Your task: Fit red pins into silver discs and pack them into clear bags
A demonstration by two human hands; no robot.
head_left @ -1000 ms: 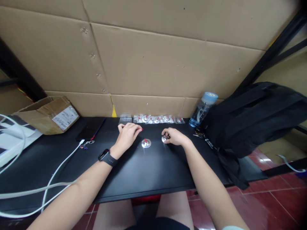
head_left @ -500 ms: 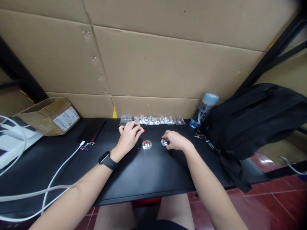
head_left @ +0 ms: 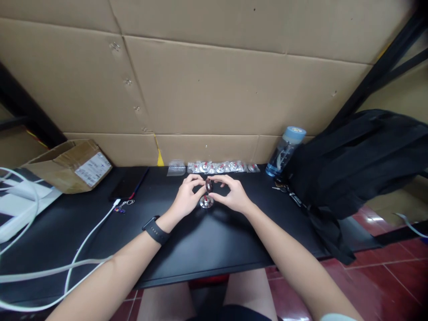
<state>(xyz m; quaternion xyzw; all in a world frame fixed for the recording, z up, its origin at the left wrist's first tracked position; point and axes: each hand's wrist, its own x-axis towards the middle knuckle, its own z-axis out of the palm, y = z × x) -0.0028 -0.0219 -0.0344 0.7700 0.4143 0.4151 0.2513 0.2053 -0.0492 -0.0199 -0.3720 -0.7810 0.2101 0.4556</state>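
Note:
A dark brown round knob (head_left: 209,185) is held on its edge above the desk, its broad face turned sideways. My right hand (head_left: 230,192) grips it from the right, thumb below and fingers above. My left hand (head_left: 189,195) meets the knob from the left with thumb and fingers brought together; whatever lies between those fingertips is hidden. Just beneath both hands, a shiny metal disc (head_left: 206,203) with a red piece on top rests on the black desk (head_left: 203,249).
Behind the hands, several bagged metal discs (head_left: 220,167) line the cardboard wall, beside a clear plastic bag (head_left: 176,167). A water bottle (head_left: 286,150) and black backpack (head_left: 361,165) stand right. Left are a phone (head_left: 126,185), white cables (head_left: 72,263) and cardboard box (head_left: 72,167).
My right hand has lifted the knob off the desk and brought it left. My left hand, which held a small red-tipped piece, has moved right and slightly down to meet it.

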